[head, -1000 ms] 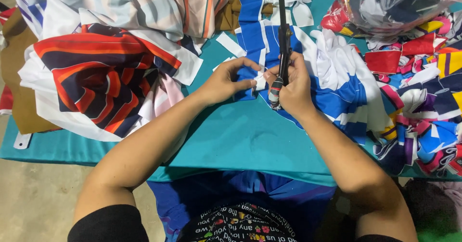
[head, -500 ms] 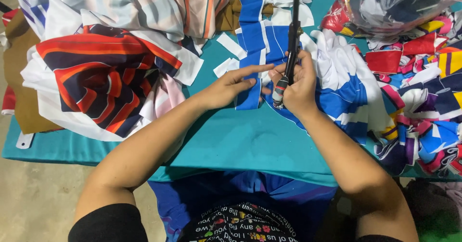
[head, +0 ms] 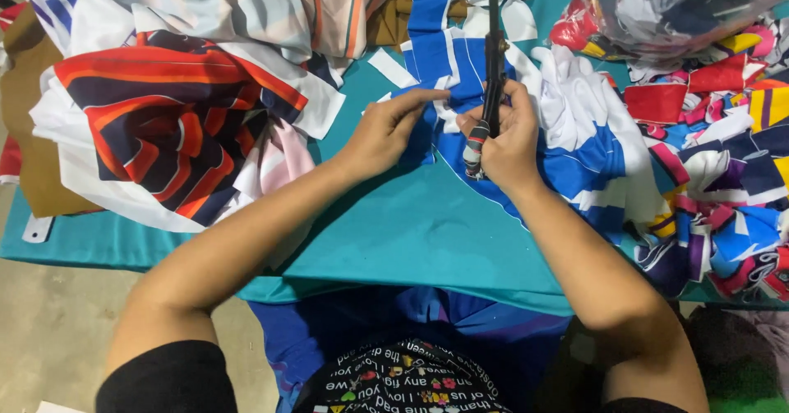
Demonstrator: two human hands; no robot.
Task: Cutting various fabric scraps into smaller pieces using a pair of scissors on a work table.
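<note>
My right hand (head: 508,138) grips long black scissors (head: 494,59) by a handle wrapped in striped tape; the blades point away from me. My left hand (head: 385,129) lies flat beside it, fingers stretched out and pressing on a blue and white piece of fabric (head: 448,64) next to the scissors. The cloth rests on a teal-covered table (head: 411,224). Whether the blades are around the cloth I cannot tell.
A heap of red, navy and white striped fabric (head: 164,125) fills the left of the table. Colourful cloth scraps (head: 723,175) pile up at the right, with a clear plastic bag (head: 666,10) of scraps behind them. Blue fabric (head: 394,323) hangs below the front edge.
My left hand has slid forward and stretched its fingers over the blue and white cloth. The scissors and my right hand have shifted slightly to the right and up.
</note>
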